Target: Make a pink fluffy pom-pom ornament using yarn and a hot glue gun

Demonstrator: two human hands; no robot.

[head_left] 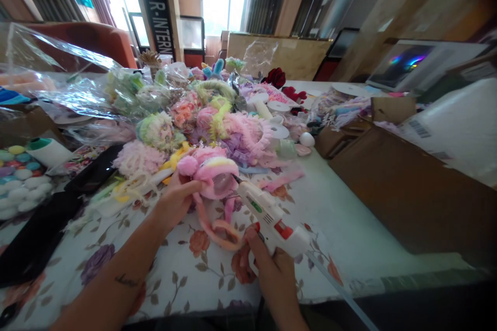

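Note:
My left hand (180, 194) is closed on a fluffy pink item (219, 168) with a pompom at its left and a pale yellow stripe on top. From this item a peach-pink ribbon (215, 235) hangs in a loop over the floral cloth. In my right hand (272, 269) is a white glue gun (269, 214) with a red part and a green label, its fingers wrapped round the handle. The gun's dark nozzle points up and left, close to the pink item's right side; whether they touch is unclear. A pale glue stick (337, 287) trails from the gun's rear.
Plush pieces, yarn and ribbons are heaped behind my hands. A large cardboard box (411, 191) stands at the right. At the left lie a dark phone (95, 168), a white spool (50, 155) and a bag of pompoms (23, 186).

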